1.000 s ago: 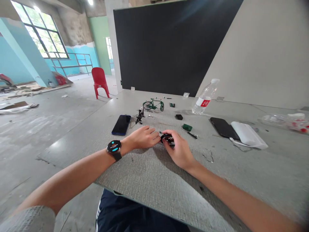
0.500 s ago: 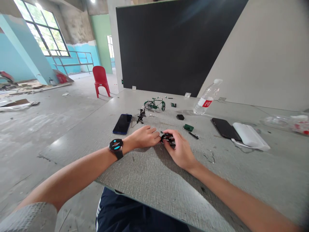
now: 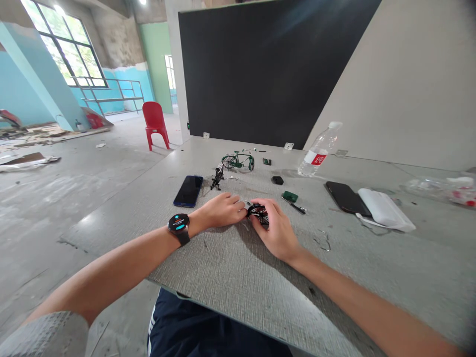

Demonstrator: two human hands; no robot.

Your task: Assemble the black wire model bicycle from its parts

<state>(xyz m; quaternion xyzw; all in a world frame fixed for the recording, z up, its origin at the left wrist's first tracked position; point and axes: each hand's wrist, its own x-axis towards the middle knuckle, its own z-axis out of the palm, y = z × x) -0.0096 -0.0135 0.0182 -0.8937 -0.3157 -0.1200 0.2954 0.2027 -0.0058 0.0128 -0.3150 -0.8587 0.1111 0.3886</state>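
Note:
My right hand (image 3: 277, 229) curves its thumb and fingers round a small black spoked wheel (image 3: 259, 214) low over the table. My left hand (image 3: 225, 210) has its fingers bent together at the wheel's left side; what they pinch there, if anything, is too small and hidden to name. Beyond my hands a green model bicycle (image 3: 239, 160) stands upright. Nearer to my left hand is a black bicycle part (image 3: 217, 177). To the right of the wheel lie a green piece (image 3: 290, 196) and a dark-handled tool (image 3: 297, 206).
A blue-edged phone (image 3: 188, 191) lies left on the grey table (image 3: 223, 267). Further right are a clear bottle (image 3: 319, 151), a black phone (image 3: 347, 198), a white case (image 3: 379, 206) and bent wire (image 3: 324, 242). A small black block (image 3: 277, 180) sits behind the green piece.
My right thumb has shifted slightly at the wheel, and more of the spokes show. My left hand has barely moved.

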